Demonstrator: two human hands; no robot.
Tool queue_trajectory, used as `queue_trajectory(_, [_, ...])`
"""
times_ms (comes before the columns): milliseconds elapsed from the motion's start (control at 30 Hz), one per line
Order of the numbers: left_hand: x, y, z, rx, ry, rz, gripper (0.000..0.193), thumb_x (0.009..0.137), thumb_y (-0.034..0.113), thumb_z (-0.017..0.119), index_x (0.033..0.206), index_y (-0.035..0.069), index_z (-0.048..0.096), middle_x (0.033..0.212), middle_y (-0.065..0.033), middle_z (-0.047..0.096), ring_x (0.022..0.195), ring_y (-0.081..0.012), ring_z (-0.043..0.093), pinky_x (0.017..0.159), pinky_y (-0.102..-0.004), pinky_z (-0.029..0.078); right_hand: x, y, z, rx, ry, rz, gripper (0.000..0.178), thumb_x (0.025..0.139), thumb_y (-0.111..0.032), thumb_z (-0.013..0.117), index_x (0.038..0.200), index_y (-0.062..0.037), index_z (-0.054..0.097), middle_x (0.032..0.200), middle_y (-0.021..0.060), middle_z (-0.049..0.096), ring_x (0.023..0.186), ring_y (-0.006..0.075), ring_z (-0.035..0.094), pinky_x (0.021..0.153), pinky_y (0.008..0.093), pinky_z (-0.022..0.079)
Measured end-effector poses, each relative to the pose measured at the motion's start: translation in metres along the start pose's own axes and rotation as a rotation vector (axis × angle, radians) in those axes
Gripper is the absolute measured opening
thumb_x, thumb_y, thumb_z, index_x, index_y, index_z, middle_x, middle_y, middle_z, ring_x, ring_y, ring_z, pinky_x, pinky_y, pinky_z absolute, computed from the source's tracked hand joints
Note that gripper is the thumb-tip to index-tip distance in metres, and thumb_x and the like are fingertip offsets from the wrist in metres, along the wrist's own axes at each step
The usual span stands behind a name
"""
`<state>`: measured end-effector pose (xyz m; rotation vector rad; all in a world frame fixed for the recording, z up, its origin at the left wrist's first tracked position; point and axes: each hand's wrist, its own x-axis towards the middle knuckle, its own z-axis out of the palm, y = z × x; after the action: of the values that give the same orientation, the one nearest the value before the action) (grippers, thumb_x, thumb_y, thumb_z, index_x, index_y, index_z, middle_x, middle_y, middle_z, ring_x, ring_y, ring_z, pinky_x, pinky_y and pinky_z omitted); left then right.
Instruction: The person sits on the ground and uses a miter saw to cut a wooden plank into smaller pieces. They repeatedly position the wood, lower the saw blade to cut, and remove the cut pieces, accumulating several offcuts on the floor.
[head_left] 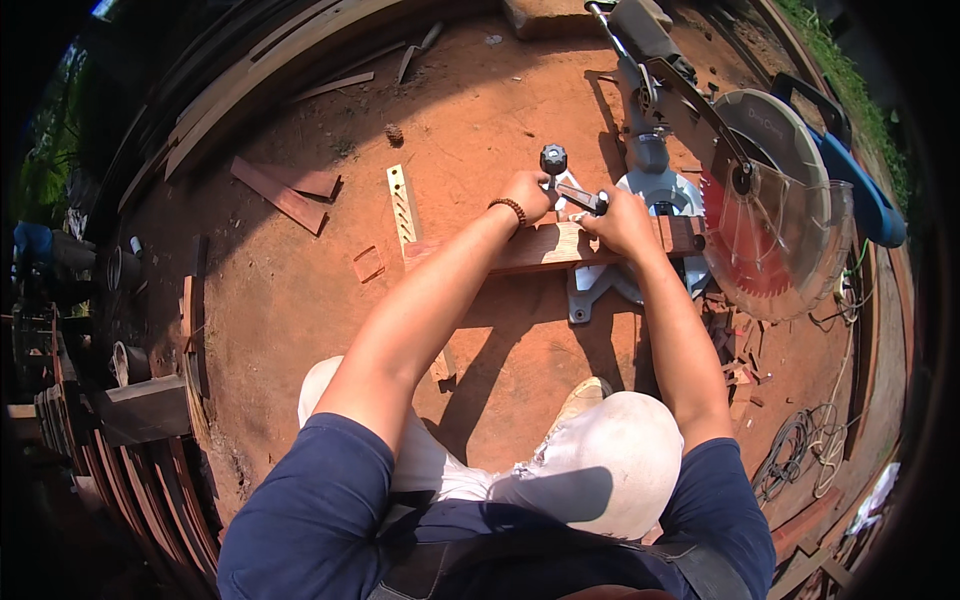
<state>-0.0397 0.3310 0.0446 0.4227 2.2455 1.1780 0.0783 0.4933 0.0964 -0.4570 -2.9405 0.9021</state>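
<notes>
A reddish wooden board (540,248) lies across the base (582,303) of a mitre saw (765,185). Above the board is a hold-down clamp (577,195) with a black knob (553,158) on its post. My left hand (527,197), a beaded bracelet at its wrist, is closed around the clamp's post just below the knob. At the other end of the clamp's arm, my right hand (624,230) has its fingers curled over the clamp and close to the board; its fingertips are partly hidden. The saw's round blade stands to the right of my right hand, behind a clear guard.
A pale strip with holes (402,205) supports the board's left end. Reddish offcuts (282,195) lie on the dirt at left. Long planks (250,75) are stacked at far left. Wood scraps (735,370) and coiled cable (785,455) lie at right.
</notes>
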Motion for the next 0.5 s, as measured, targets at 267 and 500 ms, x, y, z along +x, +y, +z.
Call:
queue_trajectory(267, [-0.004,0.026,0.010,-0.518,0.048,-0.065,0.032,0.094,0.003,0.062,0.126,0.000,0.060,0.106,-0.0080,0.070,0.094,-0.0161,0.069,0.076,-0.0295,0.056,-0.003,0.011,0.011,0.181,0.129,0.073,0.048,0.070,-0.034,0.087,0.090,0.0036,0.065,0.075,0.0187,0.070,0.072,0.0296,0.071,0.065,0.0390,0.054])
queue_trajectory(500, [0.008,0.061,0.030,-0.397,-0.017,0.018,0.046,0.083,0.001,0.068,0.128,-0.002,0.058,0.106,-0.0074,0.068,0.095,-0.0156,0.066,0.076,-0.0303,0.056,-0.022,0.015,0.032,0.400,0.293,0.089,0.045,0.074,-0.027,0.082,0.100,0.0037,0.063,0.074,0.0136,0.068,0.068,0.0255,0.069,0.064,0.0377,0.053])
